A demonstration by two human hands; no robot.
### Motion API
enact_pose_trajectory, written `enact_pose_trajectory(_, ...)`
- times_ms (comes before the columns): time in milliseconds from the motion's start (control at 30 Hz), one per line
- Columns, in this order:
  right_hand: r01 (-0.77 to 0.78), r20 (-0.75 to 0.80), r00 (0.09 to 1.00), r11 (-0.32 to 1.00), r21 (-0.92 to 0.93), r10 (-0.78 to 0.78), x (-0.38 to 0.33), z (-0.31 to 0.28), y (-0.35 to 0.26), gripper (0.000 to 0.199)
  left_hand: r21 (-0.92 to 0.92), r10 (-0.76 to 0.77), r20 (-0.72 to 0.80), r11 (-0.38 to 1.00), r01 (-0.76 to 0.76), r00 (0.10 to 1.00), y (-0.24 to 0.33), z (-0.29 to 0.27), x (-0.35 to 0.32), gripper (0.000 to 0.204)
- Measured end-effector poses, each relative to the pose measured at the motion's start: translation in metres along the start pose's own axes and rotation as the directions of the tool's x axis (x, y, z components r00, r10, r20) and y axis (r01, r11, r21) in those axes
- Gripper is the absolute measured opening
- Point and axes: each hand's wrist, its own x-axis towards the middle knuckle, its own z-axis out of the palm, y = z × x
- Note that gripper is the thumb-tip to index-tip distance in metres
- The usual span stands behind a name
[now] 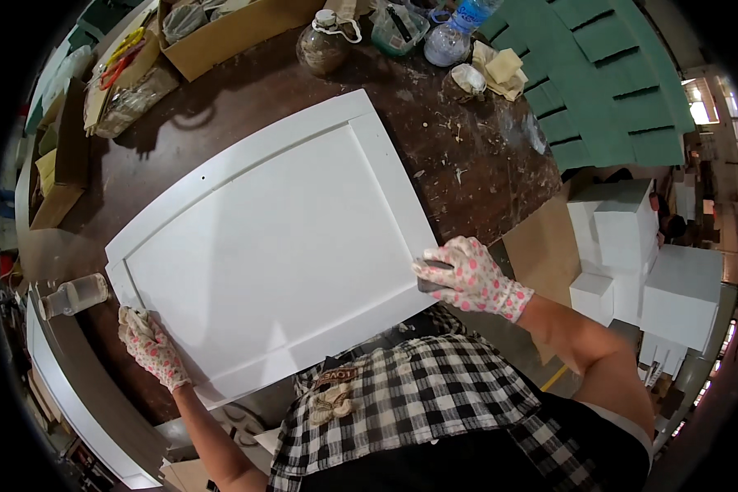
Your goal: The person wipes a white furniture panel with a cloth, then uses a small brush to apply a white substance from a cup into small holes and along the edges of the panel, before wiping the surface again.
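A white framed panel (pixel 279 230), like a cabinet door with a curved far edge and a recessed middle, lies on the dark brown workbench (pixel 476 172). My right hand (pixel 474 279), in a white glove with pink dots, grips a dark grey sanding block (pixel 432 281) against the panel's right frame strip, near the close corner. Its fingers wrap over the block and hide part of it. My left hand (pixel 152 348), gloved in a small floral pattern, holds the panel's left edge near the close left corner, fingers curled. Beside that hand a clear glass jar (pixel 75 296) lies on its side.
Along the bench's far side stand a cardboard box (pixel 230 37), a brown-stained jug (pixel 323 45), a green plastic tub (pixel 398 29) and a water bottle (pixel 459 33). Scissors (pixel 121 59) rest on a bundle at far left. White boxes (pixel 681 287) stand right of the bench.
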Motion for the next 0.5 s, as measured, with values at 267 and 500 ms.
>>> enact_pose_trajectory(267, -0.074, -0.109, 0.99, 0.991, 0.11, 0.086, 0.024, -0.01, 0.027, 0.059, -0.029, -0.071, 0.017, 0.997, 0.072, 0.997, 0.007, -0.001, 0.004, 0.037)
enact_pose_trajectory(500, -0.626, -0.382, 0.676, 0.764, 0.154, 0.631, 0.001, -0.004, 0.108, 0.061, 0.002, -0.012, 0.066, 1.0, 0.012, 0.998, -0.009, 0.006, 0.001, 0.038)
